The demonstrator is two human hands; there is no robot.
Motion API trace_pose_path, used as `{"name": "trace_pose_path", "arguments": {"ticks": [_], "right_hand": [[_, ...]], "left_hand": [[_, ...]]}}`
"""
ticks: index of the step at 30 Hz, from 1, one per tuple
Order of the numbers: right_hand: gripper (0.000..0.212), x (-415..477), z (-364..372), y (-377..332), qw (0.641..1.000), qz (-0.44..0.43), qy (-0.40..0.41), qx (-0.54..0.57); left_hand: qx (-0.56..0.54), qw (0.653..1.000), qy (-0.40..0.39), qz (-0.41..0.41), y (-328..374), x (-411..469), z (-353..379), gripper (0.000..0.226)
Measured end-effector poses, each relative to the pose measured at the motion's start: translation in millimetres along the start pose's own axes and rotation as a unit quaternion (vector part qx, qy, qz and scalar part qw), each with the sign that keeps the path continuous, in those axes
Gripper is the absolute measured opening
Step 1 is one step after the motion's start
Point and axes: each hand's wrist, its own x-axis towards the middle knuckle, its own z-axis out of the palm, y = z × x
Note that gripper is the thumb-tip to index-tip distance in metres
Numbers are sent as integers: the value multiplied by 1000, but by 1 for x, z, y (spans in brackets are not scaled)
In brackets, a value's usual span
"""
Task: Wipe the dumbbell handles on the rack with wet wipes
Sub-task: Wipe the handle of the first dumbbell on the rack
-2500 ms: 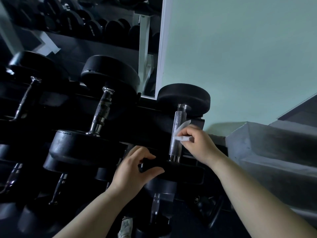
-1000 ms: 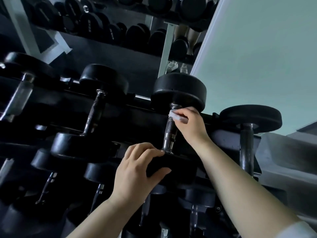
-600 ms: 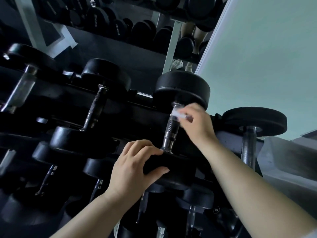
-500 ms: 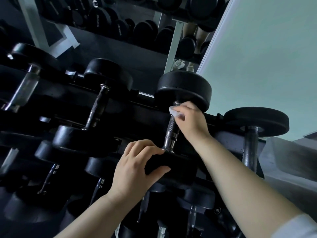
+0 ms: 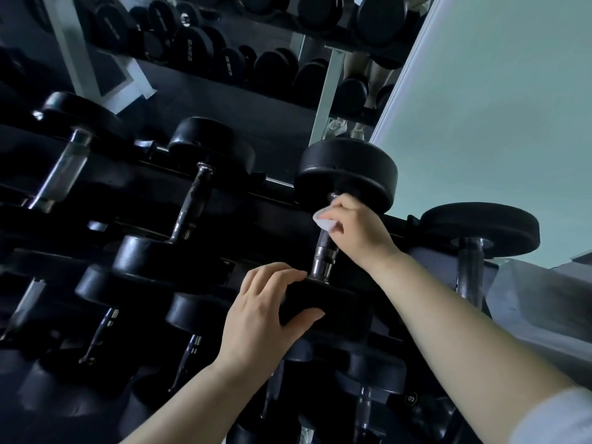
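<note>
Fingers (image 5: 343, 204) of the right hand (image 5: 363, 233) pinch a wet wipe (image 5: 323, 221) atop the handle (image 5: 324, 249), left hand (image 5: 264, 318) clamping the dumbbell head (image 5: 333, 304); a downstroke seems next.

A black dumbbell head (image 5: 189, 48) at the upper left bore white lettering ending in "KG", seemingly "25KG", though blurred and turned on its side. A neighbouring head (image 5: 228, 66) carried a similar "KG" mark whose digits could not be made out. At the lower right, a small dumbbell end (image 5: 411, 398) showed a ringed single digit, probably "9".
</note>
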Motion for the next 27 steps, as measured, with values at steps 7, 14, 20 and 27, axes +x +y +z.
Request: {"name": "trace_pose_path", "arguments": {"ticks": [7,14,20,27], "right_hand": [[12,-25,-5,-6,982,-114,-152,-11],[19,12,8,11,974,-145,98,-141],[16,-12,1,28,988,-70,135,-18],[18,-16,-6,16,767,352,174,507]], "left_hand": [[-14,1000,16,-6,-1,-2,1,35],[9,1000,14,-7,-1,0,0,35],[6,1000,-1,-20,-1,1,-1,35],[6,1000,0,-22,-1,1,0,35]]}}
